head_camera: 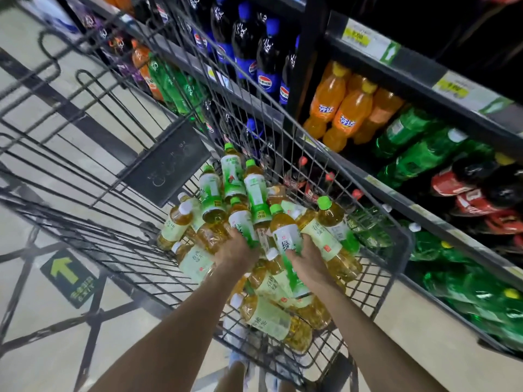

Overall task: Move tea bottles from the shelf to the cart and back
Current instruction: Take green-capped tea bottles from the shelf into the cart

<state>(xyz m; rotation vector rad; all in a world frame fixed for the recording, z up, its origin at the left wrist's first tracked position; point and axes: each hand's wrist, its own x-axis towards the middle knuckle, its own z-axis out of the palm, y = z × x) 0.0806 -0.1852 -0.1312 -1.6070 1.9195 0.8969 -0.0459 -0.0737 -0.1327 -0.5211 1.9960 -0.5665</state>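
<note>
Several tea bottles with green or white caps and pale green labels lie heaped in the near right corner of a wire shopping cart (396, 267). My left hand (236, 254) is down in the heap and grips a green-capped tea bottle (240, 219) by its lower body. My right hand (307, 258) grips another green-capped tea bottle (285, 233) beside it, fingers curled round its label. Both bottles stand roughly upright, caps pointing away from me. More bottles (268, 318) lie under my forearms.
Store shelves (418, 66) run along the right of the cart, holding orange soda (351, 114), green soda (418, 154), cola and dark blue-labelled bottles (266, 66). A dark plastic flap (167, 162) hangs in the cart. A green floor arrow (68, 271) marks the aisle at left.
</note>
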